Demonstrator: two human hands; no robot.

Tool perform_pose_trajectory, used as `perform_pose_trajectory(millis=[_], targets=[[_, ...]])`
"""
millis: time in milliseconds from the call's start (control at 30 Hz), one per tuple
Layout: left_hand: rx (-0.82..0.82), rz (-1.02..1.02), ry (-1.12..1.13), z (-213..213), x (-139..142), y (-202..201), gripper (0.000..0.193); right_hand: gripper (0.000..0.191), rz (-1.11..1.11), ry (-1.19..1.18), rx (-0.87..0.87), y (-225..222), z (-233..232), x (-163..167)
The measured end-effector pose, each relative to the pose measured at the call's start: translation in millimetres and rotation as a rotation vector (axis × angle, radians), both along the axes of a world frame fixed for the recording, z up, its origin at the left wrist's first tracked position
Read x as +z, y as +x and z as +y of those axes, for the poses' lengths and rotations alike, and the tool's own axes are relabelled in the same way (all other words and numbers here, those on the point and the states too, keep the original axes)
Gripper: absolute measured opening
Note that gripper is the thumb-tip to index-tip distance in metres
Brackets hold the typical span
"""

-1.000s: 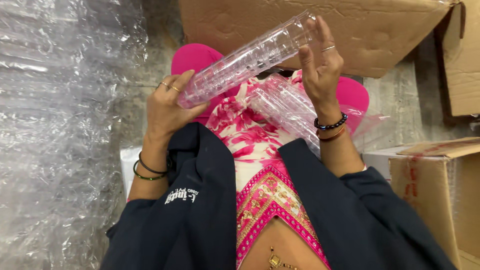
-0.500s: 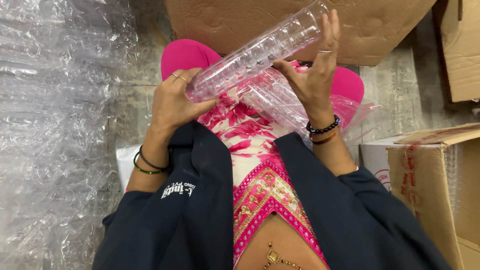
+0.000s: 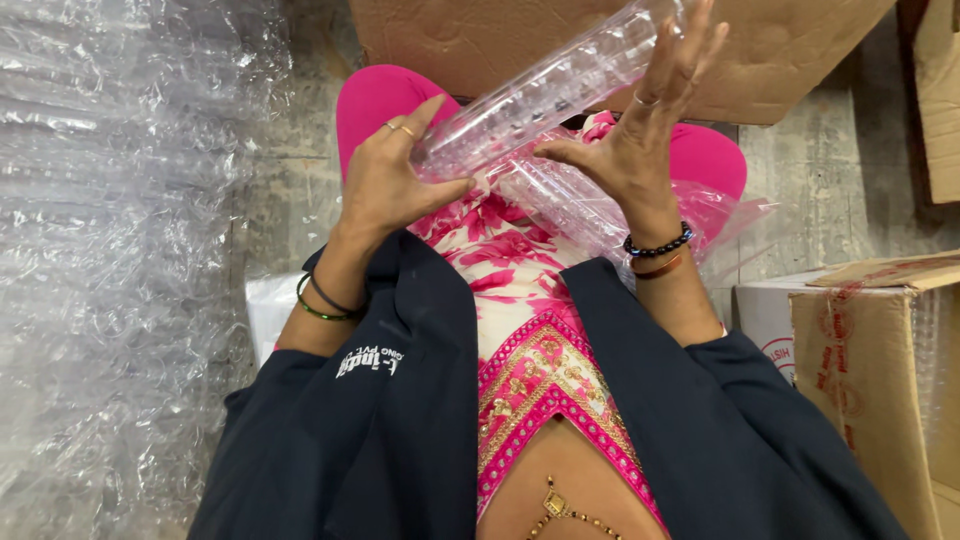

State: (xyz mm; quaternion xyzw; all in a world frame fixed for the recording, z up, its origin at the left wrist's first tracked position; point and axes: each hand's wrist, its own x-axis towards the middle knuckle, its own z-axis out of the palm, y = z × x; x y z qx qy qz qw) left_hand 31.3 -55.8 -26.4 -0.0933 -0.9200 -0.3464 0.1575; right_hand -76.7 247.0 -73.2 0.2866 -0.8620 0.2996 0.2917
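Single head-worn view, looking steeply down from close above the seated person's lap at the left hand (image 3: 385,185) and right hand (image 3: 640,140), with grey concrete floor (image 3: 300,180) beyond; no second view.

a wide sheet of bubble wrap (image 3: 120,270) fills the left side of the frame. a large brown cardboard box (image 3: 480,40) lies along the top centre, another cardboard piece (image 3: 940,110) stands at the upper right edge. a taped carton (image 3: 870,380) sits at lower right, a white box (image 3: 765,315) just beside it. grey concrete floor (image 3: 830,190) shows between them.
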Motion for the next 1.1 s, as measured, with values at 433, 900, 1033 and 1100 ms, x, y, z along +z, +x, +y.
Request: perform_pose_trajectory(millis=[433, 900, 1033, 1100], targets=[[-0.04, 0.021, 0.21, 12, -11, -4, 0.072, 0.136, -0.135, -0.181, -0.076, 10, -16, -14], [0.056, 0.117, 0.167, 0, -59, -18, 0.077, 0.043, -0.604, -1.073, 0.658, -37, 1, -108], [0.656, 0.07, 0.093, -103, -111, 2, 0.08, 0.055, -0.729, -1.129, 0.403, -44, 102, -87], [0.807, -0.086, -0.062, -141, -147, 20, 0.083, 0.056, -0.735, -0.917, 0.35, -12, 118, -68]])
